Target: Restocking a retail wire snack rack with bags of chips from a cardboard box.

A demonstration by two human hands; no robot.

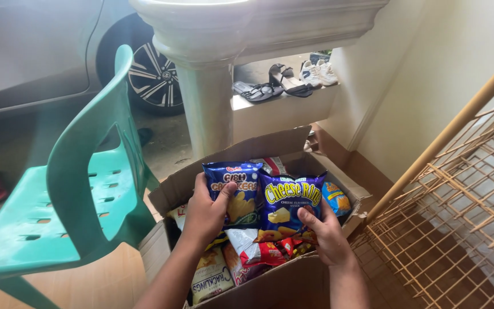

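My left hand grips a blue snack bag with a yellow picture, held upright over an open cardboard box. Beside it, my right hand holds a purple snack bag with yellow lettering, its bottom edge pinched between thumb and fingers. The two bags touch side by side. Under them the box holds several more snack packets, among them a red and white one and a yellow one. A blue and orange packet leans at the box's right wall.
A green plastic chair stands left of the box. A wooden lattice rack leans at the right. Behind are a pale pillar, sandals and shoes on a ledge, and a car wheel.
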